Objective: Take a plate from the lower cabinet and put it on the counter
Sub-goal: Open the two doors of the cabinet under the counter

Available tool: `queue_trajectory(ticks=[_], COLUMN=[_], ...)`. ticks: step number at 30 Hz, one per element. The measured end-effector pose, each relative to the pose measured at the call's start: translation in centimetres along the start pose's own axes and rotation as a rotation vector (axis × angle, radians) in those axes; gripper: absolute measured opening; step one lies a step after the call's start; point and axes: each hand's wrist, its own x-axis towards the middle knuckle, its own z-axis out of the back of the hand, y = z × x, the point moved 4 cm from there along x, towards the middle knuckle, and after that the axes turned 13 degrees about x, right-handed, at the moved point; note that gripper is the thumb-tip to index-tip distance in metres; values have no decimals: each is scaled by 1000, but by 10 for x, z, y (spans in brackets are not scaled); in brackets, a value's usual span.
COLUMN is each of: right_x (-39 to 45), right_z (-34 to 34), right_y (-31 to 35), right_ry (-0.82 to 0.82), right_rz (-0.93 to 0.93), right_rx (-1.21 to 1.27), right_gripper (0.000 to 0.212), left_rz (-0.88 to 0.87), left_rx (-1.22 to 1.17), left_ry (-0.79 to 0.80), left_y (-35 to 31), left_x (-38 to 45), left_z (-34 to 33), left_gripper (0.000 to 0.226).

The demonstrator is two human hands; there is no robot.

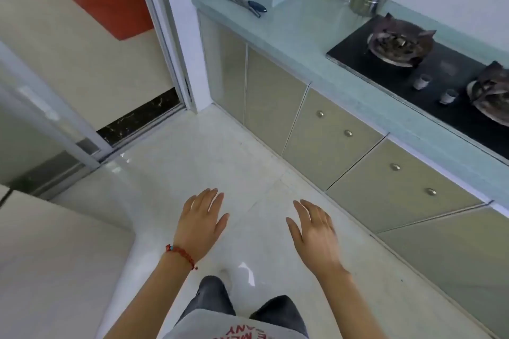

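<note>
Head view, looking down: both hands hang empty over the pale floor, fingers spread, the left hand (200, 224) wearing a red bracelet, the right hand (314, 234) nearer the lower cabinet doors (330, 137). Those doors, ahead and to the right under the counter (300, 36), are closed. No plate shows; presumably it sits behind them.

Left hand (200, 221), right hand (314, 231): palms down, fingers spread, empty, forearms extended.
</note>
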Motion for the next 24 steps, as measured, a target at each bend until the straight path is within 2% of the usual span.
queue_trajectory(ticks=[4,8,12,15,19,24], right_x=[34,67,98,124,171,252], right_z=[-21,-38,-49,-57,-71,-83], right_y=[35,59,74,79,76,77], right_ry=[48,46,95,107,98,100], right_rz=[25,47,69,84,88,122], right_rx=[41,55,43,40,45,78], right_gripper=[63,60,68,60,32,37], left_rz=[72,129,162,192,224,239], left_rx=[-7,-5,-18,-37,-69,-69], left_ry=[-5,8,54,61,90,111], left_y=[50,88,112,124,141,166], left_x=[12,24,42,61,99,167], left_z=[-7,-9,-9,-8,-5,3], left_gripper=[75,74,76,78,79,78])
